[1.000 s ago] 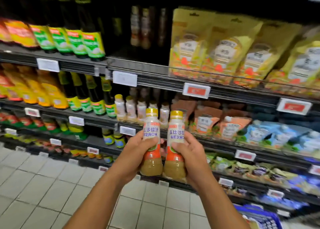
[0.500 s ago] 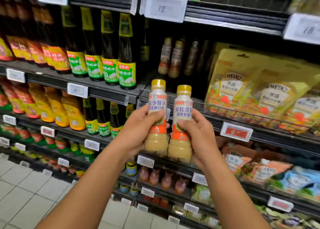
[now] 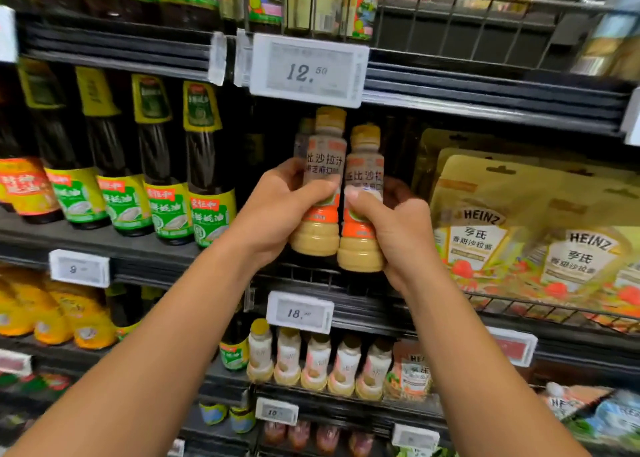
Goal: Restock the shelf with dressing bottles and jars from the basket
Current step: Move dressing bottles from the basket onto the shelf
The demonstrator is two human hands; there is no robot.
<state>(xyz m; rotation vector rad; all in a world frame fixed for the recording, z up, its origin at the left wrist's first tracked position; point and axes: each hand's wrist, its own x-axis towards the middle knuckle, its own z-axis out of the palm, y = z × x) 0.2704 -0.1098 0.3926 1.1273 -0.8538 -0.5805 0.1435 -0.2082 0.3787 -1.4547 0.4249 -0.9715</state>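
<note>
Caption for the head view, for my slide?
Left hand and right hand each hold a dressing bottle, side by side, before the shelf beside Heinz pouches.

2 dressing bottles [image 3: 325, 141] side by side before the shelf [image 3: 104, 245], sauce bottles [image 3: 162, 166] left, pouches [image 3: 485, 231] right, price tag [image 3: 306, 70] above

tan bottles [image 3: 320, 186], orange bands

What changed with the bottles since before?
The left hand and right hand lifted the two yellow-capped plastic dressing bottles up to the dark shelf gap under the white 12.50 price tag. Unchanged: each hand grips one bottle, upright, side by side.
</note>
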